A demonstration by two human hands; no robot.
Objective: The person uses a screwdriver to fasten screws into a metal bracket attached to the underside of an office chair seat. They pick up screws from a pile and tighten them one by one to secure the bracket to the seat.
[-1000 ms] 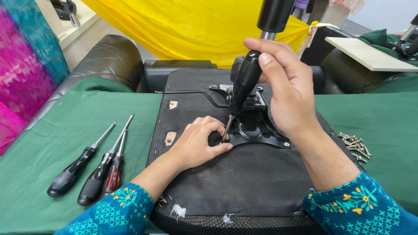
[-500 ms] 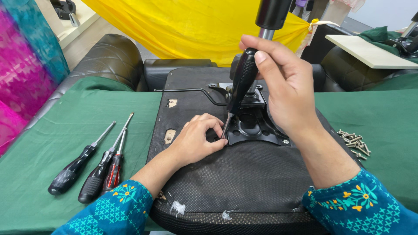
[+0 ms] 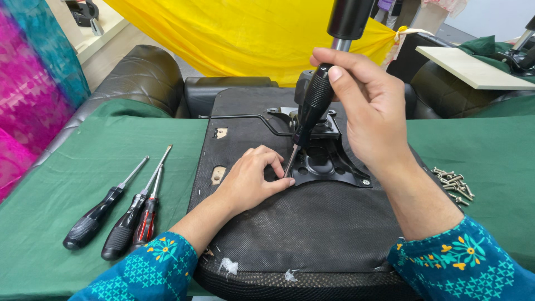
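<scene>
An upturned black chair seat lies on the green cloth, with a black metal mounting plate and a gas-lift column standing up from it. My right hand grips a black-handled screwdriver, tilted, its tip down at the plate's left corner. My left hand rests on the seat fabric with its fingers pinched right at the screwdriver tip; what it pinches is hidden.
Three screwdrivers lie side by side on the green cloth to the left. A pile of several screws sits to the right of the seat. Black leather armchairs and yellow fabric stand behind.
The screwdriver tip and my left fingers have stayed at the plate's left corner. My right hand has shifted slightly on the handle.
</scene>
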